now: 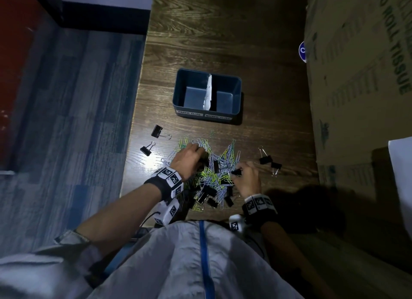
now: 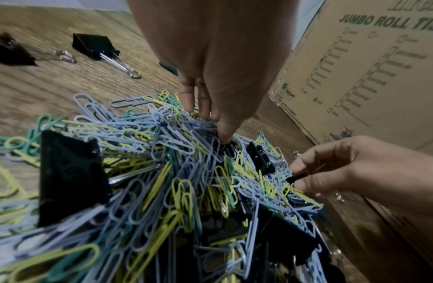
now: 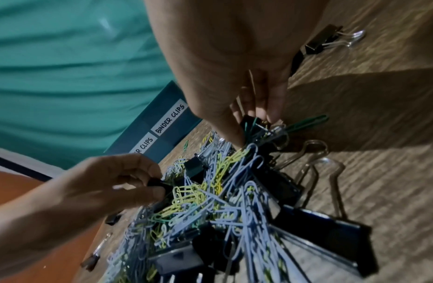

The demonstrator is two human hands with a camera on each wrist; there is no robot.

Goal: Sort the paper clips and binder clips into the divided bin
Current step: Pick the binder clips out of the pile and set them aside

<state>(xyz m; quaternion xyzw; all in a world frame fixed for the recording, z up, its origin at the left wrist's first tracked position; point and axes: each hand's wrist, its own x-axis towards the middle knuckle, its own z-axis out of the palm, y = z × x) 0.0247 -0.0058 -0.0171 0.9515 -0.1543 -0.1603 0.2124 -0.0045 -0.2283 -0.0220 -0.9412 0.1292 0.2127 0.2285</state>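
Observation:
A tangled heap of blue, yellow and green paper clips [image 1: 214, 176] mixed with black binder clips lies on the wooden table in front of me. My left hand [image 1: 201, 151] reaches into the heap's far left side and pinches a small black binder clip [image 3: 159, 183]. My right hand [image 1: 237, 171] pinches another black binder clip [image 3: 249, 122] at the heap's right side. The blue divided bin [image 1: 177, 93] stands beyond the heap. Its two halves hold nothing, are split by a white divider [image 1: 208, 91], and are labelled PAPER CLIPS on the left and BINDER CLIPS on the right.
Two loose binder clips [image 1: 159, 131] lie left of the heap and two more [image 1: 266, 159] to its right. A big cardboard box [image 1: 356, 75] walls the table's right side. The table's left edge [image 1: 138, 111] drops to blue carpet.

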